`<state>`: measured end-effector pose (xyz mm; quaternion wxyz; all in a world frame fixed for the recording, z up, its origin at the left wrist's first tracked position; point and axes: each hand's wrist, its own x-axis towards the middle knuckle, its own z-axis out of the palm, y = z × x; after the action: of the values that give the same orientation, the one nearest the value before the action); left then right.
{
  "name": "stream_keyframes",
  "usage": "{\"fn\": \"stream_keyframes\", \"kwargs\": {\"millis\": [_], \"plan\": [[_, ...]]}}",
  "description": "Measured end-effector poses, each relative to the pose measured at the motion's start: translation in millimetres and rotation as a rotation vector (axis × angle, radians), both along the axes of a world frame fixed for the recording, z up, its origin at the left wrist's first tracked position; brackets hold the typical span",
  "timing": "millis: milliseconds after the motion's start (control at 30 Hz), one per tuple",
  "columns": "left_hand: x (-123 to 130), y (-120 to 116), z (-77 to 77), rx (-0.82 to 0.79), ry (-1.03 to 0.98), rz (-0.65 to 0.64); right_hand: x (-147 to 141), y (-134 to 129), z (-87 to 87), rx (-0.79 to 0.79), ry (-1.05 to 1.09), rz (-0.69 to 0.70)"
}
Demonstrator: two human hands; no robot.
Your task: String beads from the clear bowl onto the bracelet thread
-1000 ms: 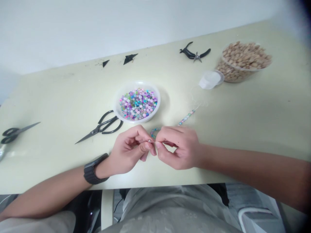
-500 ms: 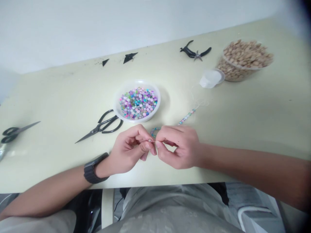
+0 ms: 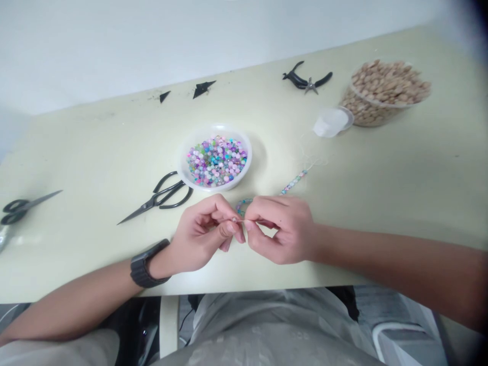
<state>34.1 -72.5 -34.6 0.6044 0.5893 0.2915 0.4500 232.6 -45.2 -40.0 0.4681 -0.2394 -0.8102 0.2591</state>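
Between the thumb and forefinger of my left hand (image 3: pixel 208 231) is a small bead (image 3: pixel 234 219), pinched at the fingertips. My right hand (image 3: pixel 280 229) is closed in a pinch on a thin thread (image 3: pixel 241 221), which runs to the bead. A string of coloured beads (image 3: pixel 294 182) lies on the table behind my right hand, and part of it curves out of sight under the fingers. Just beyond my left hand stands a white bowl (image 3: pixel 249 158) holding many pastel beads (image 3: pixel 217 160).
Black-handled scissors (image 3: pixel 152 202) lie against the bowl; another pair (image 3: pixel 26 207) is at far left. Black pliers (image 3: pixel 305 84), a small white container (image 3: pixel 331 123) and a tub of brown nut-like pieces (image 3: pixel 389 94) stand farther back. Black scraps (image 3: pixel 203 88) lie near the wall.
Almost nothing differs. Both hands keep the same pinch on the bead and thread; the whole view has shifted very slightly.
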Motion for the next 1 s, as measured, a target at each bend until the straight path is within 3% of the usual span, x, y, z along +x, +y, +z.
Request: {"fn": "stream_keyframes", "kwargs": {"millis": [600, 1000], "plan": [[2.5, -0.7, 2.2, 0.018, 0.049, 0.063, 1.7, -0.8, 2.5, 0.0, -0.013, -0.018], [-1.7, -1.7, 1.3, 0.272, 0.304, 0.17, 1.7, -0.7, 1.7, 0.035, -0.039, -0.062]]}}
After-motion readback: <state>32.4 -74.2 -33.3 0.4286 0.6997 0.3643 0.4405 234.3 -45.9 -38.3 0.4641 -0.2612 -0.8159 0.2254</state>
